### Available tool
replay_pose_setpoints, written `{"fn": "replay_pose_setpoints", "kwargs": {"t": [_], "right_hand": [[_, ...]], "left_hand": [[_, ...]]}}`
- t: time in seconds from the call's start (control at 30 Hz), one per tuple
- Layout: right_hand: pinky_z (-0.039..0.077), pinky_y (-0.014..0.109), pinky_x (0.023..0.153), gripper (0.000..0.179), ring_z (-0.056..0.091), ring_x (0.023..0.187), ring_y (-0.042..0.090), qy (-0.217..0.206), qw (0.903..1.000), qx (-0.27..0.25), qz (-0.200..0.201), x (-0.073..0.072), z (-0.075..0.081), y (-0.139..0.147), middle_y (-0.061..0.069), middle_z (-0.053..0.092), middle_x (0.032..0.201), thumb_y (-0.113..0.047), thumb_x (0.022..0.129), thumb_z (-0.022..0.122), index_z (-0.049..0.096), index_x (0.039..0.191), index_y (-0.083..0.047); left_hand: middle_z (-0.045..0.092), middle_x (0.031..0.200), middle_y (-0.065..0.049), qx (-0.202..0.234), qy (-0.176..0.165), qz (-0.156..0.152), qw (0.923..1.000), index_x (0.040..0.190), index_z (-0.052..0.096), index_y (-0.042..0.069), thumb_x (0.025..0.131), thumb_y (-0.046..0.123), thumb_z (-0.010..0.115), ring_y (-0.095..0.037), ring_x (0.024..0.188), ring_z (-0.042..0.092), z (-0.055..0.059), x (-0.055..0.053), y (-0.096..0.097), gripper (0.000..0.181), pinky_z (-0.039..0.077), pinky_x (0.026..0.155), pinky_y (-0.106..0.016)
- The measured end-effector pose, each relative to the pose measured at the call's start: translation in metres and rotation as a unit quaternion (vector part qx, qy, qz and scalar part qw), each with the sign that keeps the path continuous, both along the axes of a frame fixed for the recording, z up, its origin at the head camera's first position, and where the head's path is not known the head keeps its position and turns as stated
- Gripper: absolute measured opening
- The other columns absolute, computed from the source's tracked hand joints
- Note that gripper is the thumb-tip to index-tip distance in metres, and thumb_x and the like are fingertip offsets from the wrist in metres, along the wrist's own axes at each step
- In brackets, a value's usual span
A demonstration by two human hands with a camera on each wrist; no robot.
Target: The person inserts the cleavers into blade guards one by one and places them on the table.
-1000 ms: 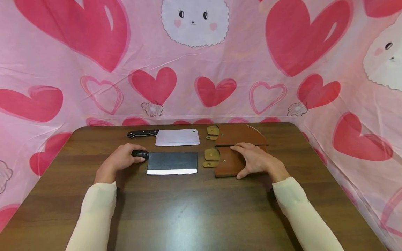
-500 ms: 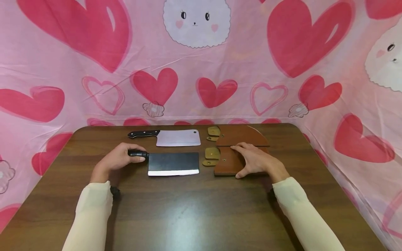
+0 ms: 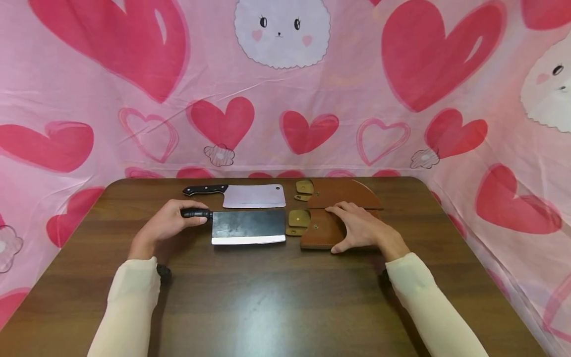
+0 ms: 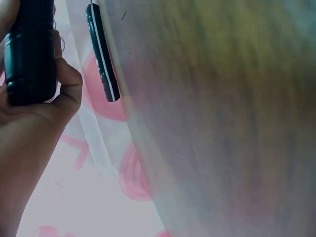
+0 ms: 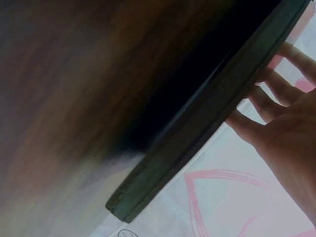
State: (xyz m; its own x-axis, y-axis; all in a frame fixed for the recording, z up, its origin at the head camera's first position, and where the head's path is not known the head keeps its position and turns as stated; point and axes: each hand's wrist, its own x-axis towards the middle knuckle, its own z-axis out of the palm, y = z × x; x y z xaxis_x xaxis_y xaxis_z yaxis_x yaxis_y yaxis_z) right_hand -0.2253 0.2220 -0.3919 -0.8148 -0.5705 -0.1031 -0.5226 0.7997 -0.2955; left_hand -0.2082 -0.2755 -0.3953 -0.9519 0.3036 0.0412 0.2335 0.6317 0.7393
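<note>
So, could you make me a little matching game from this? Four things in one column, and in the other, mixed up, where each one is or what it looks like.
Things:
1. Dark-bladed cleaver
2. Pale-bladed cleaver
3. Nearer brown sheath
4. Backdrop

Places and looks:
A. Lying on the table, touched by neither hand
B. Held by the left hand
C. Mostly pink
D. Spanned by the thumb and fingers of the right hand

Right pairs: 1-B, 2-A, 3-D, 4-C

High head view, forward and down; close wrist views; cloth (image 3: pixel 267 84) throughout.
</note>
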Motion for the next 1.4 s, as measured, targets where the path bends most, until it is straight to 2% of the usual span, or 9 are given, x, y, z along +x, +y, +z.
{"fn": "replay_pose_setpoints", "kwargs": {"t": [0.23, 0.4, 0.57, 0.77, 1.0, 1.17, 1.3, 1.4], "right_hand": [[0.035, 0.059, 0.108, 0.106, 0.043, 0.132, 0.034, 0.007, 0.9998, -0.015, 0.007, -0.001, 0.0, -0.004, 0.009, 0.047, 0.144, -0.059, 0.065, 0.087, 0.044, 0.152, -0.015], [0.04, 0.057, 0.106, 0.107, 0.046, 0.129, 0.031, -0.001, 0.9994, -0.035, 0.004, -0.002, 0.001, -0.006, 0.008, 0.045, 0.145, -0.06, 0.066, 0.086, 0.042, 0.153, -0.017], [0.04, 0.057, 0.105, 0.106, 0.046, 0.129, 0.031, 0.015, 0.999, -0.04, 0.014, -0.002, 0.002, -0.009, 0.008, 0.045, 0.146, -0.061, 0.065, 0.086, 0.044, 0.152, -0.017], [0.036, 0.056, 0.107, 0.105, 0.044, 0.13, 0.031, 0.046, 0.9977, -0.042, 0.025, -0.003, 0.002, -0.01, 0.008, 0.046, 0.145, -0.062, 0.065, 0.085, 0.045, 0.151, -0.017], [0.034, 0.057, 0.109, 0.105, 0.042, 0.132, 0.03, 0.042, 0.9977, -0.05, 0.02, -0.004, 0.003, -0.015, 0.007, 0.045, 0.148, -0.062, 0.065, 0.085, 0.044, 0.152, -0.018], [0.031, 0.056, 0.111, 0.104, 0.041, 0.133, 0.029, 0.054, 0.9963, -0.058, 0.034, -0.005, 0.004, -0.019, 0.007, 0.046, 0.148, -0.061, 0.066, 0.084, 0.045, 0.151, -0.016], [0.032, 0.056, 0.109, 0.103, 0.042, 0.131, 0.029, 0.06, 0.9947, -0.072, 0.041, -0.006, 0.006, -0.019, 0.007, 0.047, 0.145, -0.061, 0.066, 0.084, 0.046, 0.149, -0.015], [0.034, 0.056, 0.108, 0.102, 0.042, 0.13, 0.028, 0.064, 0.9935, -0.085, 0.041, -0.006, 0.007, -0.019, 0.005, 0.048, 0.143, -0.059, 0.065, 0.086, 0.047, 0.148, -0.016]], "left_hand": [[0.07, 0.111, -0.01, 0.001, -0.006, 0.027, 0.9996, 0.122, 0.073, 0.009, 0.093, 0.026, 0.076, -0.029, 0.1, 0.057, 0.001, 0.0, 0.005, 0.034, 0.047, 0.09, -0.044], [0.07, 0.114, -0.013, 0.0, 0.004, 0.036, 0.9994, 0.123, 0.073, 0.009, 0.092, 0.03, 0.077, -0.031, 0.106, 0.056, 0.003, -0.002, 0.009, 0.038, 0.045, 0.092, -0.047], [0.07, 0.114, -0.014, 0.005, 0.01, 0.028, 0.9996, 0.122, 0.074, 0.008, 0.092, 0.026, 0.077, -0.032, 0.109, 0.054, 0.006, -0.003, 0.013, 0.035, 0.043, 0.094, -0.048], [0.068, 0.118, -0.016, -0.002, 0.012, 0.026, 0.9996, 0.122, 0.073, 0.007, 0.092, 0.029, 0.076, -0.032, 0.108, 0.054, 0.008, -0.004, 0.018, 0.037, 0.044, 0.093, -0.048], [0.069, 0.115, -0.013, 0.005, 0.011, 0.026, 0.9996, 0.12, 0.074, 0.007, 0.092, 0.027, 0.077, -0.03, 0.107, 0.055, 0.006, -0.005, 0.021, 0.035, 0.045, 0.092, -0.047], [0.069, 0.117, -0.013, 0.011, 0.003, 0.018, 0.9998, 0.121, 0.074, 0.008, 0.092, 0.027, 0.076, -0.032, 0.109, 0.054, 0.007, -0.005, 0.023, 0.035, 0.045, 0.095, -0.05], [0.069, 0.116, -0.013, 0.009, 0.0, 0.024, 0.9997, 0.122, 0.074, 0.008, 0.092, 0.028, 0.077, -0.032, 0.107, 0.055, 0.008, -0.004, 0.023, 0.036, 0.047, 0.091, -0.046], [0.069, 0.116, -0.013, 0.013, -0.002, 0.039, 0.9992, 0.121, 0.074, 0.01, 0.09, 0.03, 0.078, -0.031, 0.105, 0.055, 0.009, -0.004, 0.023, 0.037, 0.049, 0.087, -0.042]]}}
